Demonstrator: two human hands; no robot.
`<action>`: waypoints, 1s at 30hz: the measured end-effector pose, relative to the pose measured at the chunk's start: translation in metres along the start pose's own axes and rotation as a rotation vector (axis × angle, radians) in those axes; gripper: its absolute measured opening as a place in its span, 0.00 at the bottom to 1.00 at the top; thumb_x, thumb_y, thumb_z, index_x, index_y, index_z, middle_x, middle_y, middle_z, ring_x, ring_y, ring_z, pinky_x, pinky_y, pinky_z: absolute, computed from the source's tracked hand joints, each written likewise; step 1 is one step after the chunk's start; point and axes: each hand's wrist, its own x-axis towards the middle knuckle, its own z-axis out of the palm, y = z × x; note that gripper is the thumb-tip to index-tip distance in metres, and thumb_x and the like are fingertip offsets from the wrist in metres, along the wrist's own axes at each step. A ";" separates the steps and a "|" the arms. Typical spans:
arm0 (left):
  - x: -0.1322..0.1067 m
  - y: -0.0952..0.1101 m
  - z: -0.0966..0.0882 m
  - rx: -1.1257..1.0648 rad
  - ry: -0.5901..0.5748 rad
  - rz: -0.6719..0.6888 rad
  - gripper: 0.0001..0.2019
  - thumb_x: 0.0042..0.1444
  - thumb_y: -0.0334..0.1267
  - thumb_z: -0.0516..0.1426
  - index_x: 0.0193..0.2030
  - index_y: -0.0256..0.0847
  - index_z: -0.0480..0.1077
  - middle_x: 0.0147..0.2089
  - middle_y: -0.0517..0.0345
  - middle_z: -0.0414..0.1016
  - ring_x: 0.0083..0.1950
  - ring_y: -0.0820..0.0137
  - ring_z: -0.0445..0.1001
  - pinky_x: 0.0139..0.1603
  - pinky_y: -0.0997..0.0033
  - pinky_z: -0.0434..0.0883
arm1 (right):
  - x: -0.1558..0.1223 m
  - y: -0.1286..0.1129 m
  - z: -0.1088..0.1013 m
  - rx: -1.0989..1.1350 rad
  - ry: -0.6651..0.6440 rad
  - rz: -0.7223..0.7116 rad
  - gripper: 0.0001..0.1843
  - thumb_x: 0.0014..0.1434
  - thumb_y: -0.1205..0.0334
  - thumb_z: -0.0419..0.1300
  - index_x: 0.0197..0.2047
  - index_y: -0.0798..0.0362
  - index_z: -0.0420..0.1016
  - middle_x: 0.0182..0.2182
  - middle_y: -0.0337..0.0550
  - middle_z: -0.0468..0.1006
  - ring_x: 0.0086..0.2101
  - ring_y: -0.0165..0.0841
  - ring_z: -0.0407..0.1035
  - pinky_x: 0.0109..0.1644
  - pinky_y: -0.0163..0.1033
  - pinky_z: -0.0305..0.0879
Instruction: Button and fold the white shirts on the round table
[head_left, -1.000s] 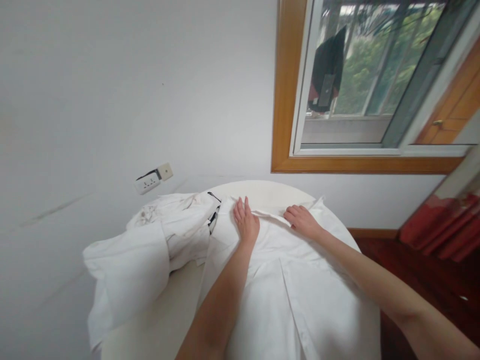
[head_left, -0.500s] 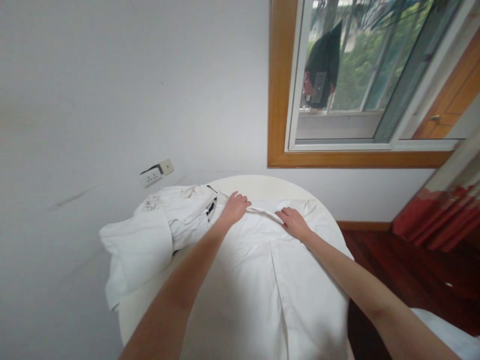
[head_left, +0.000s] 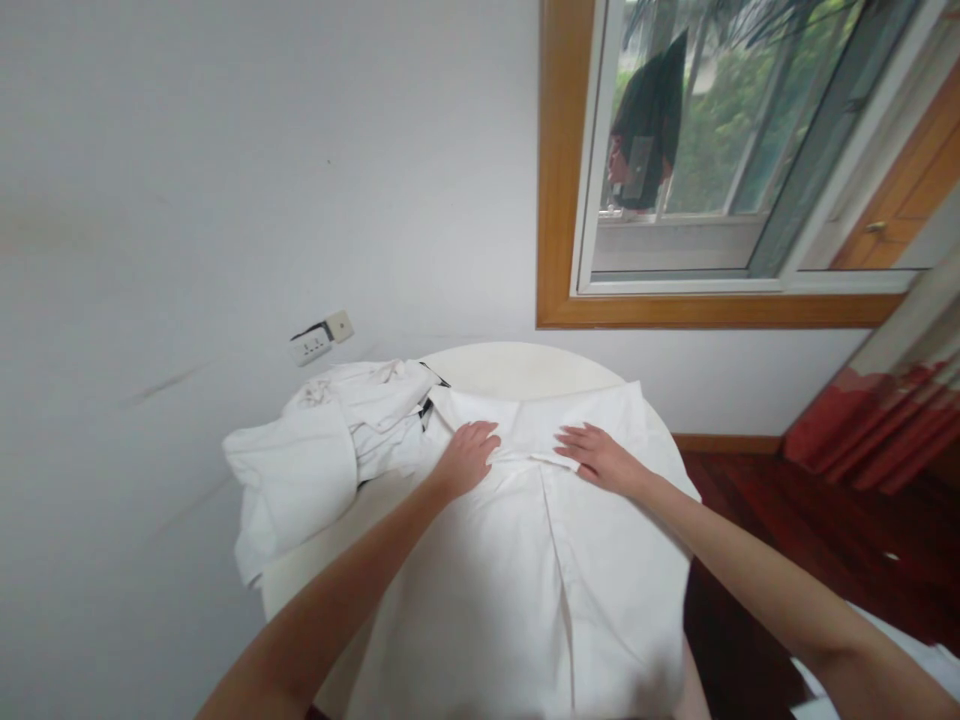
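Observation:
A white garment (head_left: pixel 502 570) lies spread over a round table, with a long vertical seam or fold running down its middle toward me. Its upper band is laid out flat near the far side of the tabletop. My left hand (head_left: pixel 466 460) rests palm down on the left part of that band, fingers stretched out. On the right part lies my right hand (head_left: pixel 600 460), its fingers apart, beside a small raised fold in the cloth. Neither hand grasps anything.
A heap of white cloth (head_left: pixel 307 470) with black bits sits on the table's left side, partly hanging over. The pale table rim (head_left: pixel 517 358) shows at the back, close to the wall. A wood-framed window (head_left: pixel 697 312) and red-patterned curtain (head_left: pixel 862 420) are to the right.
Both hands have moved slightly toward me and loosened from the cloth edge they were pinching. The garment's upper band now lies unfolded and flatter, reaching farther toward the back.

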 end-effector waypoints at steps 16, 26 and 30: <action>-0.025 0.027 0.006 0.087 -0.019 -0.181 0.27 0.59 0.29 0.50 0.64 0.57 0.61 0.70 0.51 0.55 0.68 0.54 0.57 0.59 0.52 0.62 | -0.023 -0.003 -0.016 0.132 0.004 0.010 0.26 0.60 0.70 0.52 0.61 0.48 0.68 0.59 0.47 0.70 0.59 0.36 0.62 0.64 0.52 0.53; -0.005 0.023 -0.044 0.078 -0.090 -0.314 0.16 0.60 0.34 0.48 0.50 0.42 0.72 0.41 0.47 0.74 0.46 0.58 0.71 0.46 0.59 0.66 | -0.010 -0.014 -0.052 0.209 -0.154 0.091 0.20 0.64 0.56 0.50 0.56 0.46 0.74 0.52 0.42 0.76 0.51 0.37 0.70 0.56 0.44 0.64; 0.012 -0.022 -0.062 0.162 0.187 -0.606 0.17 0.64 0.41 0.45 0.52 0.37 0.67 0.47 0.41 0.72 0.51 0.55 0.69 0.48 0.60 0.65 | -0.002 0.022 -0.067 -0.031 0.078 0.421 0.19 0.65 0.54 0.49 0.49 0.49 0.78 0.45 0.45 0.79 0.47 0.40 0.71 0.53 0.43 0.63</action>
